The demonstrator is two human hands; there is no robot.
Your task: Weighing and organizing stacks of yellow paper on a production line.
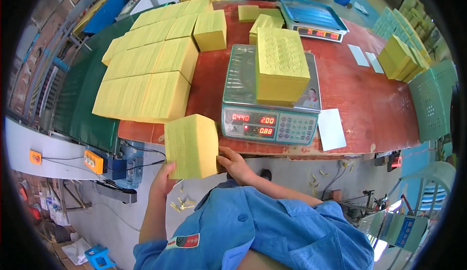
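— What are the fingers point(170, 167) doing?
— Gripping. The left hand point(162, 181) is closed on a yellow block point(189, 146) at its lower left, the right hand point(234, 166) at its lower right; some fingertips are hidden.
— And the block?
— Held up at the near edge of the red table point(206, 92); I can't tell whether they touch.
— What could go wrong?
— It looks like layered sheets, so uneven pressure might splay them or let some slip towards the floor. Carried too low, it might catch the table's rim.
— Edges, room?
— Yellow stacks point(146, 75) crowd the left. The scale point(270, 124), bearing a second block point(282, 66), stands just right; a careless swing could jog it. Between them runs a bare red strip, with wider room beyond the white card point(332, 129).
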